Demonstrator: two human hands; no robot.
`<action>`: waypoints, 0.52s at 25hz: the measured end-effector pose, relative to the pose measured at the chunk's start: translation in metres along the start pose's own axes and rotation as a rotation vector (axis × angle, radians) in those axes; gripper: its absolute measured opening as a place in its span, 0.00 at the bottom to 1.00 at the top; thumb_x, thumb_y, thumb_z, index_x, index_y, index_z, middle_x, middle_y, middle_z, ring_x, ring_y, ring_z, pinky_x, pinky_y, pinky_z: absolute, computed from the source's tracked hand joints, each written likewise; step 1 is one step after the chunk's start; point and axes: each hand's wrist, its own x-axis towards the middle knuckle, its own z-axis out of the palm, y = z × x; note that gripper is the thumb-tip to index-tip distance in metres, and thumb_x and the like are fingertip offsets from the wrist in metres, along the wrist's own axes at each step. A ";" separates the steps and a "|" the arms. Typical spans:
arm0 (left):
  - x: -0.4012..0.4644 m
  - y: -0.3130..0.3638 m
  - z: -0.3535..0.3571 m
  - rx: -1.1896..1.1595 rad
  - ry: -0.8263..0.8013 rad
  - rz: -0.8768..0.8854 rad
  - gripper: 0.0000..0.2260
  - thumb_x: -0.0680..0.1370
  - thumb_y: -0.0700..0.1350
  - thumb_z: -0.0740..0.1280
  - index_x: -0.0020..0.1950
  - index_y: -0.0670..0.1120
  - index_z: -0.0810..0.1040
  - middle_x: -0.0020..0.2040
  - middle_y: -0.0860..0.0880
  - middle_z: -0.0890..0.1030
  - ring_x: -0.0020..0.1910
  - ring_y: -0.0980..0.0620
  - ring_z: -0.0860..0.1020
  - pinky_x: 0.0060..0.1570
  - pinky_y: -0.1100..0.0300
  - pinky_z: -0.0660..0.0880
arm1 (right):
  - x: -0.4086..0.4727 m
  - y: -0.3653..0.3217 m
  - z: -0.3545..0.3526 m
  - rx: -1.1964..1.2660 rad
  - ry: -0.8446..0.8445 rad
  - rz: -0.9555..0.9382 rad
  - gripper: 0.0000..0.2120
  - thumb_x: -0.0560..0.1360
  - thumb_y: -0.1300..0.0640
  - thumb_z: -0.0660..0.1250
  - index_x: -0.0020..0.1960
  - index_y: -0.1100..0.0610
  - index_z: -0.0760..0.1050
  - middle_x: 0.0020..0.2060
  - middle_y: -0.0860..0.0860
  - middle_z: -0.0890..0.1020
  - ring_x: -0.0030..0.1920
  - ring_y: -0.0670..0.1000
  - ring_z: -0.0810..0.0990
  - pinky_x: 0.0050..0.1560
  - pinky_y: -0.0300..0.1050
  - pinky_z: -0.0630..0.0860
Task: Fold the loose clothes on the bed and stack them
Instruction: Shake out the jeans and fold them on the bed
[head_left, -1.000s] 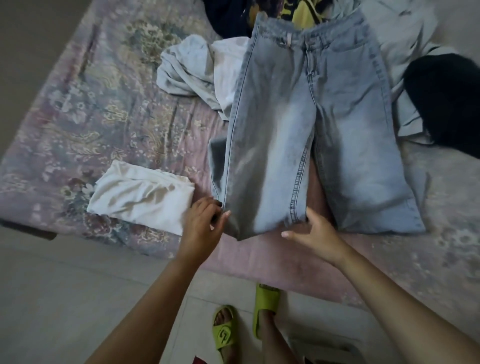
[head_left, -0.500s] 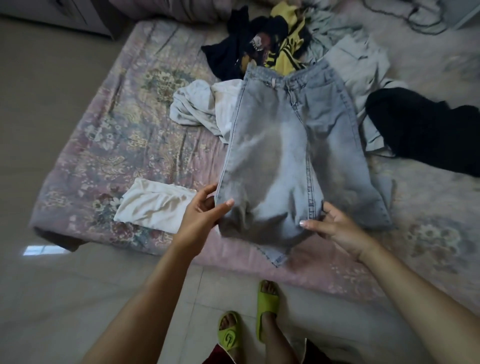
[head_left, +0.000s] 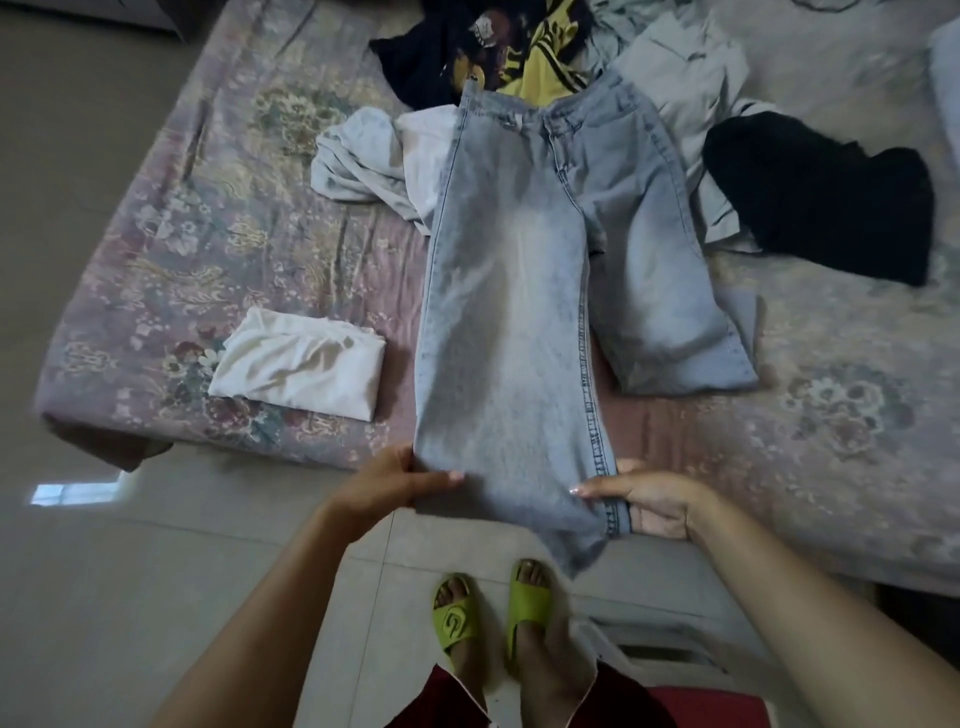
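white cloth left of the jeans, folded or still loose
Folded: the white cloth lies as a compact flat rectangle on the bed, beside the jeans.

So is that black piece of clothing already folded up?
No, the black garment lies crumpled and spread on the bed; only the white garment looks folded.

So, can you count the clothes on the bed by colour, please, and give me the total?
Light blue denim: 1, the faded jeans that the left hand and right hand grip.
White: 2, the folded white cloth and the crumpled white garment.
Black: 1, the loose black garment.
Black and yellow: 1, the printed top.
Pale grey: 1, the grey garment.
Total: 6.
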 end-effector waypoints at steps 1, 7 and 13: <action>-0.002 -0.007 0.001 0.088 -0.017 0.004 0.14 0.71 0.42 0.74 0.53 0.51 0.77 0.48 0.54 0.82 0.45 0.60 0.80 0.42 0.65 0.78 | 0.002 0.009 -0.002 -0.030 0.006 0.021 0.12 0.65 0.68 0.73 0.48 0.63 0.81 0.46 0.61 0.84 0.43 0.56 0.85 0.39 0.49 0.82; -0.006 -0.060 -0.005 -0.016 0.132 0.018 0.22 0.69 0.42 0.75 0.61 0.48 0.76 0.55 0.49 0.82 0.53 0.50 0.81 0.52 0.56 0.78 | 0.010 0.050 -0.004 -0.078 0.053 0.126 0.18 0.70 0.65 0.71 0.59 0.66 0.76 0.50 0.60 0.83 0.47 0.57 0.82 0.50 0.51 0.80; -0.028 -0.108 0.013 -0.189 0.132 -0.105 0.23 0.63 0.54 0.78 0.50 0.40 0.83 0.49 0.41 0.84 0.45 0.48 0.82 0.42 0.57 0.78 | 0.007 0.084 0.003 0.209 -0.034 0.045 0.18 0.69 0.57 0.70 0.58 0.62 0.78 0.54 0.62 0.81 0.48 0.58 0.82 0.54 0.58 0.77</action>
